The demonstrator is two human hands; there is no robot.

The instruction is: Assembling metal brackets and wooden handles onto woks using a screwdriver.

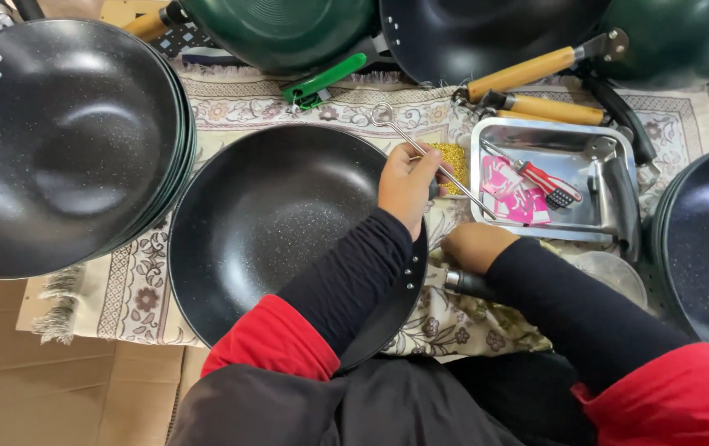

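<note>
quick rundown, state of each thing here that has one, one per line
left hand: closed on the thin metal rod
right hand: resting on a dark handle stub, grip unclear
black wok: upright, empty, no handle fitted
stack of woks: nested, tilted
steel tray: holds a red screwdriver and pink packets
wooden handles: lying loose

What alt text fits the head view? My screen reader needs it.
The left hand holds a thin metal rod over a black wok; the right hand grips its handle stub beside a steel tray.
</note>
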